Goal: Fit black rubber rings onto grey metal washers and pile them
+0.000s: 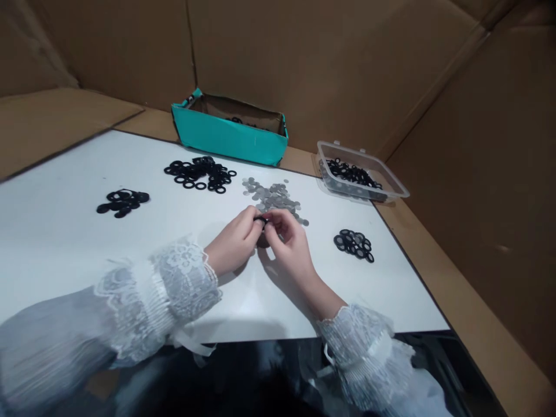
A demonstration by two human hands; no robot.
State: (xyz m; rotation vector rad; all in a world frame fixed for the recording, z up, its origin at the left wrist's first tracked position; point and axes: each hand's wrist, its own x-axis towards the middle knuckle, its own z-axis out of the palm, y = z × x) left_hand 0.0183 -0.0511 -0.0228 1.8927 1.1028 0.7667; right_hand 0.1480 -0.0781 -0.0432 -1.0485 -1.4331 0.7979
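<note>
1. Black ring (261, 220), small, sits between your fingertips, lifted just above the white tabletop (369, 289), near the middle of the near half. Your fingers hide part of it, so you can't tell if a disc is seated inside.
2. Left hand (234, 240): thumb and index pinched together, no real gap, gripping the ring's left edge.
3. Right hand (292, 243): thumb and index nearly meeting on the ring's right edge; remaining fingers loosely curled.
4. Handling, your best guess: very light, slightly flexible if rubbery, not fragile. Could twist or flick out if you squeeze one side only. Take it by the outer rim, opposite edges, hole left free.
5. Grey discs (278, 200) lie just beyond your hands. Thin and flat, probably slippery; lift by the edge with a fingertip or nail, as they overlap.
6. Around you: loose black rings (200, 174) beyond your left hand, dark round pieces (123, 202) further left, rings with grey centres (354, 244) well to the right.
7. At the back: teal box (230, 136) and clear tub (393, 184), both with black rings inside.
</note>
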